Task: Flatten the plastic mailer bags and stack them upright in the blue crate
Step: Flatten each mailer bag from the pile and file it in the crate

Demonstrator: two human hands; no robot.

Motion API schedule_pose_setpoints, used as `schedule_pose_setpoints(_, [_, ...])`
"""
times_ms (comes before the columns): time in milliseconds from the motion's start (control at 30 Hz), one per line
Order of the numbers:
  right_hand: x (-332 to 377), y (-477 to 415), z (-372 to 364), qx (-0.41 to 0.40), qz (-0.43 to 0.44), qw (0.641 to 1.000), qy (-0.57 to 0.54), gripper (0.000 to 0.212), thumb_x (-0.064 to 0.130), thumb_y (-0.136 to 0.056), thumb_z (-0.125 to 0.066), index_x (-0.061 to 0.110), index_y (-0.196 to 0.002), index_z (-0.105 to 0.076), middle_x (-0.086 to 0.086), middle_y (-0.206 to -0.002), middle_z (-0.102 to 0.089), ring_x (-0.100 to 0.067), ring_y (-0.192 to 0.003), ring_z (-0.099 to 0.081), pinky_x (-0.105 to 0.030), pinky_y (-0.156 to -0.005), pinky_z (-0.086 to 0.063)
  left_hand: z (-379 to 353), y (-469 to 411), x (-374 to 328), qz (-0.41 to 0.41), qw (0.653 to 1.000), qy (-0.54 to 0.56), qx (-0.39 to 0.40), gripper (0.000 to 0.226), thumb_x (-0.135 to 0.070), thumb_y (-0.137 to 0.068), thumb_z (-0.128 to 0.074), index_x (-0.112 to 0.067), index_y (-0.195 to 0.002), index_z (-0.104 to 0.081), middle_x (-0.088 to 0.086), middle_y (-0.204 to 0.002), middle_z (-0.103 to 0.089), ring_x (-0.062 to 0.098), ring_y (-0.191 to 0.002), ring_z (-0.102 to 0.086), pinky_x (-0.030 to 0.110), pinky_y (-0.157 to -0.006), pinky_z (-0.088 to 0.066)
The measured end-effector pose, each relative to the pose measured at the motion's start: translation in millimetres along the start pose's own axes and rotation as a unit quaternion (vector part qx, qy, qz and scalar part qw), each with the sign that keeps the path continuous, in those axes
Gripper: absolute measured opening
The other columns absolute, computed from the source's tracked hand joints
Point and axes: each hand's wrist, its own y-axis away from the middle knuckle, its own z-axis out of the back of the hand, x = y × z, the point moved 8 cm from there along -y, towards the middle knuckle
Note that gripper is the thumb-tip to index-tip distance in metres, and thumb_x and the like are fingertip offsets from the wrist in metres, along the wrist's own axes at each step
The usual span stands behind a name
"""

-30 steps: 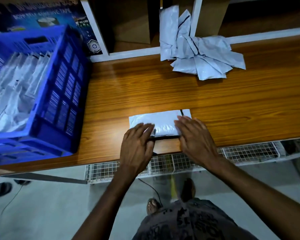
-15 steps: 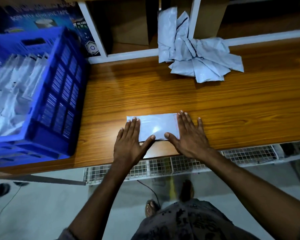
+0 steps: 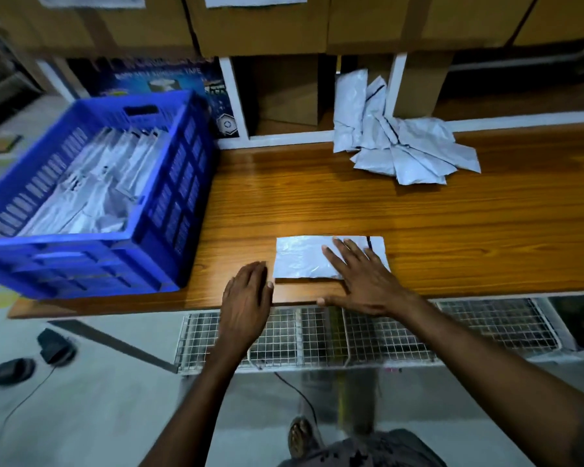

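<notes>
— The fingers?
— Right hand (image 3: 364,281) lies flat on the mailer bag (image 3: 300,257), fingers spread. Left hand (image 3: 246,298) rests just left of it, fingers together, holding nothing.
— Edges?
— The bag lies near the surface's (image 3: 452,224) front edge; blue crate (image 3: 176,197) left of it, loose bags (image 3: 405,150) well beyond.

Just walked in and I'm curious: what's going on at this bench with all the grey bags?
A person is flattening a plastic mailer bag on the wooden bench. The right hand presses flat on the bag; the left hand sits at the bench edge just left of it, holding nothing. A crumpled pile of bags waits at the back, and the blue crate on the left already holds many stacked bags.
</notes>
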Motion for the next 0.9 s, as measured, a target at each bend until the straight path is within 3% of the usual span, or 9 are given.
schedule_pose_setpoints(67, [6.4,13.2,-6.2,-0.02,0.009,0.999,0.035,0.102,0.082,-0.089,-0.038,0.034,-0.159,0.019,0.0,-0.167,0.02,-0.021,-0.155,0.016,-0.049,-0.126,-0.003,7.6,11.8,7.8,0.015,1.0,0.014,-0.016,0.045,-0.034,-0.102,-0.046,-0.012,-0.14,-0.058,0.008,-0.139,-0.06,0.028,-0.123,-0.059,0.041,-0.101,-0.049])
schedule_pose_setpoints(200, [20.5,45.4,-7.6,-0.103,0.031,0.993,0.054,0.075,0.04,-0.105,-0.049,0.03,-0.162,-0.001,-0.005,-0.17,-0.011,-0.027,-0.155,-0.015,-0.046,-0.118,-0.03,30.7,37.4,7.4,0.054,0.994,0.072,-0.067,0.032,-0.028,-0.104,-0.053,-0.018,-0.132,-0.064,0.003,-0.128,-0.066,0.022,-0.107,-0.065,0.037,-0.086,-0.054])
schedule_pose_setpoints(333, [42.2,67.6,3.3,-0.162,0.04,0.986,0.019,0.067,0.029,-0.103,-0.049,0.026,-0.162,-0.017,-0.004,-0.164,-0.031,-0.026,-0.147,-0.036,-0.042,-0.105,-0.043,74.7,63.2,0.3,0.094,0.98,0.088,-0.154,0.028,-0.025,-0.102,-0.06,-0.03,-0.129,-0.065,-0.008,-0.128,-0.065,0.012,-0.083,-0.06,0.029,-0.07,-0.044])
schedule_pose_setpoints(467, [73.1,77.8,43.4,-0.23,0.041,0.969,-0.078,0.057,0.032,-0.105,-0.038,0.024,-0.16,-0.026,-0.003,-0.16,-0.039,-0.024,-0.144,-0.04,-0.042,-0.111,-0.043,135.7,69.9,0.6,0.086,0.958,0.095,-0.258,0.026,-0.018,-0.101,-0.061,-0.027,-0.125,-0.066,-0.007,-0.123,-0.068,0.021,-0.1,-0.065,0.036,-0.083,-0.051])
schedule_pose_setpoints(633, [134.6,64.3,119.4,-0.294,0.077,0.946,-0.115,0.052,0.033,-0.107,-0.046,0.022,-0.157,-0.035,-0.002,-0.155,-0.047,-0.021,-0.138,-0.047,-0.037,-0.104,-0.049,221.4,59.2,34.9,0.084,0.913,0.098,-0.386,0.02,-0.02,-0.101,-0.059,-0.019,-0.117,-0.071,-0.002,-0.111,-0.072,0.021,-0.103,-0.067,0.043,-0.088,-0.054])
schedule_pose_setpoints(767, [206.3,26.5,170.4,-0.327,0.1,0.933,-0.112,0.051,0.034,-0.106,-0.049,0.025,-0.154,-0.038,0.001,-0.151,-0.051,-0.017,-0.132,-0.051,-0.03,-0.095,-0.048,273.9,37.6,104.0,0.103,0.902,0.098,-0.407,0.022,-0.026,-0.101,-0.056,-0.02,-0.116,-0.071,-0.003,-0.114,-0.072,0.021,-0.11,-0.066,0.044,-0.095,-0.051])
schedule_pose_setpoints(900, [285.3,-35.0,204.5,-0.351,0.112,0.923,-0.111,0.047,0.033,-0.103,-0.052,0.022,-0.149,-0.047,0.002,-0.148,-0.054,-0.02,-0.128,-0.055,-0.036,-0.096,-0.052,303.9,2.9,177.1,0.095,0.933,0.028,-0.347,0.021,-0.03,-0.101,-0.056,-0.022,-0.116,-0.069,-0.002,-0.118,-0.071,0.026,-0.114,-0.06,0.043,-0.094,-0.047])
